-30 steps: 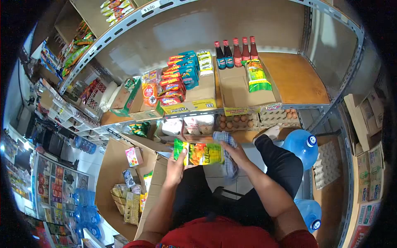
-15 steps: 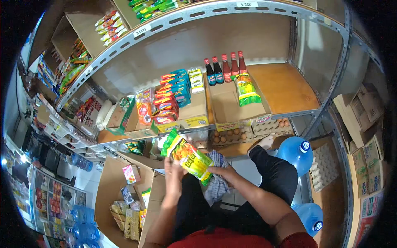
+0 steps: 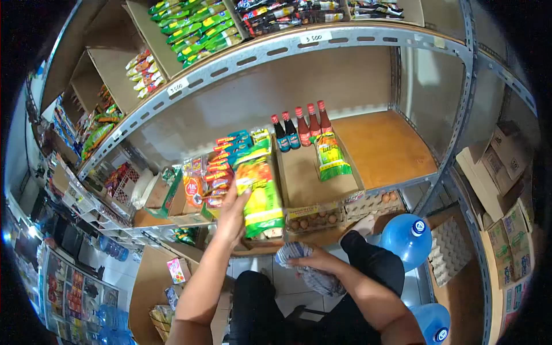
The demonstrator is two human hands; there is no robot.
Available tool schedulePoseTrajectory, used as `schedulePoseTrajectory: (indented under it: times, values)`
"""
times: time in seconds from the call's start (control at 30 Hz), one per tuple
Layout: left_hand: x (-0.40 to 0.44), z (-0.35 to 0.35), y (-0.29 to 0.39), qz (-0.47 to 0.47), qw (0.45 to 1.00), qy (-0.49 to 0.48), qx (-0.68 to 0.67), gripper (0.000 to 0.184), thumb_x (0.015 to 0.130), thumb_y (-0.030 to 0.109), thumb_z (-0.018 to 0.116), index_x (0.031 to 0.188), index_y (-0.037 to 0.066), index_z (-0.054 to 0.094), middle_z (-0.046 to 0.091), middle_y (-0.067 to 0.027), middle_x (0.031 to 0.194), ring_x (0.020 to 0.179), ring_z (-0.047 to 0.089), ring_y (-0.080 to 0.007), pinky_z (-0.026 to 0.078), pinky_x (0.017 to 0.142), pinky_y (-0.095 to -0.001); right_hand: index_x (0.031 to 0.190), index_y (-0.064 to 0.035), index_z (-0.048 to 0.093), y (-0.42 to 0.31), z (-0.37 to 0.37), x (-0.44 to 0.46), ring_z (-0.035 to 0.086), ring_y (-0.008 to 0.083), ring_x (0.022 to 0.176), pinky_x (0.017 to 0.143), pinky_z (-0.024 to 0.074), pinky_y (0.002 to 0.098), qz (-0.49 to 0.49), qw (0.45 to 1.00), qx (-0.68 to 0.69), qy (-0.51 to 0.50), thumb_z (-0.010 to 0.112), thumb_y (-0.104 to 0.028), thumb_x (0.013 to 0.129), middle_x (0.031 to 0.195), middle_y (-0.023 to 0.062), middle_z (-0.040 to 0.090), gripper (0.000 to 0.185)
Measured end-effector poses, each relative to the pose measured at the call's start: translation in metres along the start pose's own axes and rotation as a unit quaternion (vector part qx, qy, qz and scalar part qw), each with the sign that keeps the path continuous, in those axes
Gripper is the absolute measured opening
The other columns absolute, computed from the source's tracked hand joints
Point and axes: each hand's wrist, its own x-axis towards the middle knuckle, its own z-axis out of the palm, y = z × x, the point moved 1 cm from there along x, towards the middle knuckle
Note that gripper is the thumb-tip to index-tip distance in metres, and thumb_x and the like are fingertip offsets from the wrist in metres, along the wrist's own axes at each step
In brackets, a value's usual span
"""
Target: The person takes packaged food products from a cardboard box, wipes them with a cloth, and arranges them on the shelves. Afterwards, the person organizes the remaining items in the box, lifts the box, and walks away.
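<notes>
My left hand [image 3: 231, 217] is closed on the left edge of a green-and-yellow food packet [image 3: 261, 201], held upright in front of the shelf's row of goods. A similar packet [image 3: 332, 160] lies in an open cardboard tray [image 3: 299, 194] to its right. My right hand [image 3: 316, 260], lower down above my lap, grips a crumpled checked cloth [image 3: 292, 252]. Behind the second packet stand several sauce bottles [image 3: 303, 129] with red caps. Red sachets [image 3: 217, 172] are partly hidden by the held packet.
A metal shelf rail [image 3: 253, 54] curves across above my hands. Eggs [image 3: 313, 222] sit in trays under the shelf. Blue water jugs [image 3: 405, 244] stand at my right, near an egg carton [image 3: 451, 253]. An open cardboard box [image 3: 144, 287] with packets is at lower left.
My left hand has lifted the packet up and forward toward the shelf. My right hand has come off the packet and stays low with the cloth. The view has shifted slightly.
</notes>
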Motion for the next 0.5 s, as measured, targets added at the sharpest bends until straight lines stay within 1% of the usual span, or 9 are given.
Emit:
schedulePoseTrajectory:
  times: [0.03, 0.1, 0.17, 0.23, 0.33, 0.37, 0.4, 0.43, 0.5]
  values:
    - [0.022, 0.003, -0.012, 0.018, 0.999, -0.03, 0.036, 0.05, 0.088, 0.011, 0.044, 0.134, 0.007, 0.025, 0.041, -0.0088, 0.125, 0.109, 0.045, -0.0178, 0.041, 0.088, -0.0302, 0.114, -0.0057, 0.05, 0.011, 0.0, 0.002, 0.053, 0.0181, 0.095, 0.084, 0.042, 0.0324, -0.011, 0.999, -0.038, 0.012, 0.074, -0.036, 0.065, 0.103, 0.0089, 0.057, 0.062]
    - [0.062, 0.013, -0.042, -0.01, 0.998, -0.011, 0.059, 0.052, 0.088, 0.012, 0.044, 0.135, 0.007, 0.022, 0.041, -0.0105, 0.126, 0.11, 0.045, -0.0181, 0.041, 0.087, -0.0296, 0.116, -0.0053, 0.048, 0.017, 0.004, -0.004, 0.051, 0.0208, 0.101, 0.088, 0.0388, 0.0334, -0.034, 0.997, -0.068, 0.023, 0.073, -0.039, 0.064, 0.108, 0.012, 0.055, 0.066]
    - [0.098, 0.025, -0.068, -0.039, 0.998, -0.038, 0.028, 0.054, 0.088, 0.012, 0.044, 0.136, 0.009, 0.019, 0.04, -0.0121, 0.126, 0.109, 0.045, -0.0188, 0.041, 0.087, -0.0295, 0.118, -0.0048, 0.047, 0.014, 0.003, -0.009, 0.048, 0.0235, 0.106, 0.092, 0.0356, 0.0343, -0.056, 0.993, -0.1, 0.035, 0.072, -0.042, 0.064, 0.113, 0.0151, 0.052, 0.071]
    - [0.121, 0.042, -0.079, -0.087, 0.995, -0.033, 0.037, 0.053, 0.088, 0.01, 0.043, 0.136, 0.014, 0.021, 0.046, -0.011, 0.12, 0.1, 0.05, -0.0185, 0.043, 0.082, -0.0295, 0.119, -0.0043, 0.045, 0.009, 0.003, -0.012, 0.045, 0.0274, 0.111, 0.094, 0.0343, 0.034, 0.026, 0.984, -0.174, 0.001, 0.071, -0.046, 0.063, 0.118, 0.019, 0.048, 0.074]
    - [0.167, 0.035, -0.126, -0.074, 0.995, -0.047, 0.057, 0.051, 0.088, 0.009, 0.042, 0.136, 0.013, 0.023, 0.05, -0.0093, 0.115, 0.097, 0.052, -0.0179, 0.043, 0.081, -0.0292, 0.12, -0.0045, 0.045, 0.01, 0.001, -0.007, 0.045, 0.029, 0.111, 0.093, 0.0349, 0.0341, 0.03, 0.983, -0.183, -0.006, 0.07, -0.048, 0.062, 0.118, 0.02, 0.048, 0.077]
    - [0.175, 0.034, -0.133, -0.072, 0.993, -0.025, 0.088, 0.05, 0.088, 0.009, 0.041, 0.135, 0.012, 0.024, 0.05, -0.0089, 0.115, 0.096, 0.052, -0.0176, 0.043, 0.082, -0.029, 0.12, -0.005, 0.044, 0.012, 0.001, -0.006, 0.046, 0.0292, 0.11, 0.093, 0.035, 0.034, 0.031, 0.979, -0.199, -0.008, 0.07, -0.048, 0.062, 0.117, 0.02, 0.049, 0.077]
    - [0.182, 0.033, -0.14, -0.07, 0.99, -0.004, 0.119, 0.049, 0.088, 0.008, 0.04, 0.135, 0.012, 0.025, 0.051, -0.0085, 0.115, 0.096, 0.053, -0.0174, 0.043, 0.082, -0.0287, 0.119, 0.0028, 0.044, 0.012, 0.0, -0.006, 0.047, 0.0302, 0.108, 0.093, 0.0348, 0.033, 0.01, 0.983, -0.182, -0.005, 0.067, -0.056, 0.06, 0.116, 0.0229, 0.049, 0.086]
    - [0.188, 0.032, -0.147, -0.07, 0.99, -0.006, 0.119, 0.049, 0.088, 0.008, 0.04, 0.135, 0.012, 0.025, 0.051, -0.0085, 0.115, 0.096, 0.053, -0.0174, 0.043, 0.082, -0.0287, 0.119, 0.0028, 0.044, 0.011, -0.001, -0.006, 0.047, 0.0302, 0.108, 0.093, 0.0348, 0.033, 0.009, 0.983, -0.182, -0.002, 0.067, -0.056, 0.06, 0.116, 0.0229, 0.049, 0.086]
    - [0.195, 0.029, -0.156, -0.042, 0.99, -0.021, 0.13, 0.048, 0.088, 0.008, 0.04, 0.134, 0.011, 0.026, 0.05, -0.0086, 0.117, 0.099, 0.051, -0.0169, 0.042, 0.083, -0.0281, 0.119, 0.0023, 0.044, -0.007, -0.001, -0.01, 0.048, 0.0302, 0.107, 0.092, 0.0358, 0.0333, 0.072, 0.978, -0.196, -0.032, 0.068, -0.055, 0.06, 0.116, 0.023, 0.049, 0.086]
